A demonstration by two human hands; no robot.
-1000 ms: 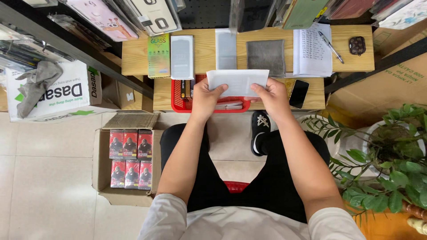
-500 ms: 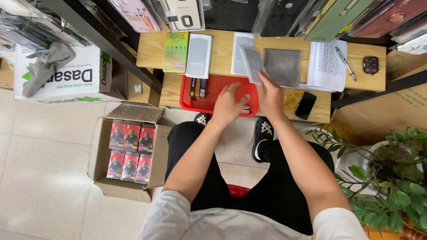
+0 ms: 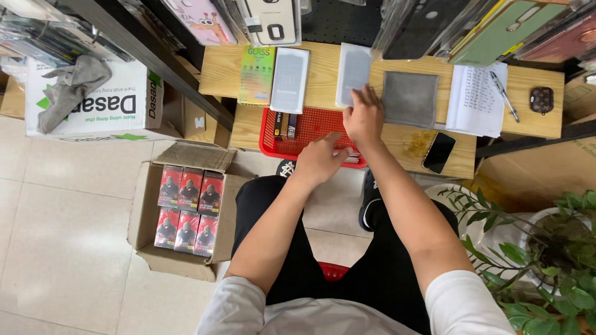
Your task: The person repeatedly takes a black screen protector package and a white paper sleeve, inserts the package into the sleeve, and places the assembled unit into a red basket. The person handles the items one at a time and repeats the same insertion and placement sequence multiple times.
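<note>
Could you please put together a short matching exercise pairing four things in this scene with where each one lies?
Things:
1. pen
2. black phone
3. grey cloth
4. red boxes

Places:
A. in the open carton on the floor
B. on the white box at far left
C. on the sheet of paper
D. on the lower wooden shelf, right of the red basket

Pairs: 1-C, 2-D, 3-B, 4-A
</note>
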